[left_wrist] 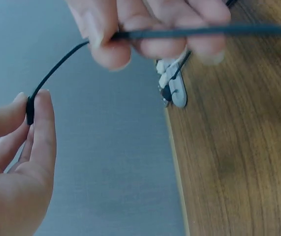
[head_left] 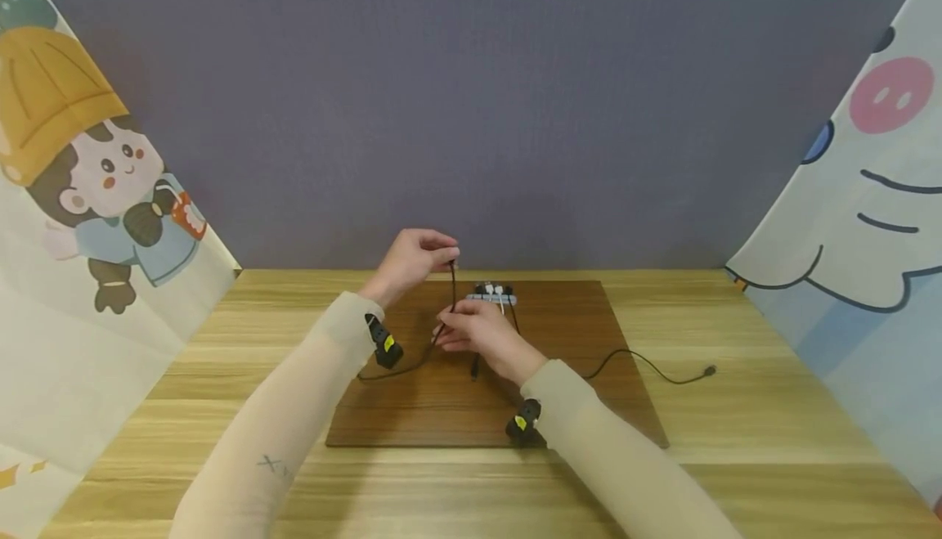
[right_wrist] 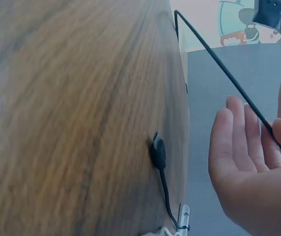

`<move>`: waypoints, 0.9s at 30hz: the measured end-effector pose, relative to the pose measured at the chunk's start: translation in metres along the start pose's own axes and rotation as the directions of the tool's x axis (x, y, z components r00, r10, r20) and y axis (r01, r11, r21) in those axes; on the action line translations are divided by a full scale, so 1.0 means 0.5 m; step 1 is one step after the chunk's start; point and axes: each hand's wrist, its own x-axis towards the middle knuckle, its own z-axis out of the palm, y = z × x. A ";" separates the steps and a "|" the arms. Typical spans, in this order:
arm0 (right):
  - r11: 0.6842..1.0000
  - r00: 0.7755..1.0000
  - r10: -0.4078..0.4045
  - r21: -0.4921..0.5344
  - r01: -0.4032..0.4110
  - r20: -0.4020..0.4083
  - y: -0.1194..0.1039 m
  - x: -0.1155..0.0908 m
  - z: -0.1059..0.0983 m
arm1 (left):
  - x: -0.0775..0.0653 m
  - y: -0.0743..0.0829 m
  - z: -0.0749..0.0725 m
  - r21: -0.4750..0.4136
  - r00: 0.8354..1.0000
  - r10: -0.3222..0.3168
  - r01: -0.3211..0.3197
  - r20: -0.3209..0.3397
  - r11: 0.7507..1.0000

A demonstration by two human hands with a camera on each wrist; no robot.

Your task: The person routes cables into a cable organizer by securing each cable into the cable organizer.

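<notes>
My left hand (head_left: 414, 259) is raised above the back edge of a brown board and pinches the black end piece (left_wrist: 30, 110) of a thin cable between thumb and fingertips. Below it, my right hand (head_left: 491, 333) pinches the same black cable (head_left: 454, 287) between thumb and index finger, its other fingers loosely bent. The cable runs on down to the left side of the board. Behind the right hand sits a pale grey cable holder (left_wrist: 180, 93) with white and black cable ends in it. A black plug (right_wrist: 157, 151) lies on the board below the right hand.
The brown board (head_left: 574, 351) lies on a light wooden table (head_left: 706, 457). Another black cable (head_left: 646, 361) curves off its right side, ending in a plug (head_left: 710, 370). A grey wall (head_left: 471, 97) stands behind, with printed curtains at both sides.
</notes>
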 end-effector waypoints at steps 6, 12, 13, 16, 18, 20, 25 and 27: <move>1.000 0.999 0.023 0.017 -0.022 -0.043 0.002 -0.004 -0.006 | 0.004 -0.001 -0.009 0.071 0.999 -0.004 0.001 0.040 0.997; 0.999 0.992 0.037 -0.013 -0.039 -0.119 0.009 -0.010 -0.016 | 0.017 -0.004 -0.007 0.134 0.999 0.040 -0.040 0.008 0.990; 0.999 0.991 0.035 -0.032 -0.040 -0.131 0.010 -0.011 -0.017 | 0.019 -0.005 -0.007 0.144 0.999 0.044 -0.044 0.002 0.989; 0.995 0.988 0.030 -0.088 -0.043 -0.151 0.010 -0.014 -0.015 | 0.027 -0.010 -0.002 0.169 0.999 0.048 -0.044 -0.017 0.985; 0.990 0.988 0.027 -0.132 -0.048 -0.153 0.011 -0.016 -0.010 | 0.034 -0.015 0.003 0.185 0.999 0.049 -0.043 -0.024 0.982; 0.983 0.989 0.023 -0.179 -0.050 -0.149 0.012 -0.019 -0.005 | 0.040 -0.019 0.011 0.198 0.998 0.049 -0.043 -0.027 0.979; 0.924 0.983 -0.008 -0.378 -0.063 -0.184 0.007 -0.027 0.004 | 0.056 -0.033 0.033 0.245 0.998 0.061 -0.054 -0.020 0.968; 0.864 0.978 -0.021 -0.496 -0.086 -0.206 0.004 -0.031 0.006 | 0.062 -0.039 0.041 0.269 0.998 0.060 -0.056 -0.010 0.962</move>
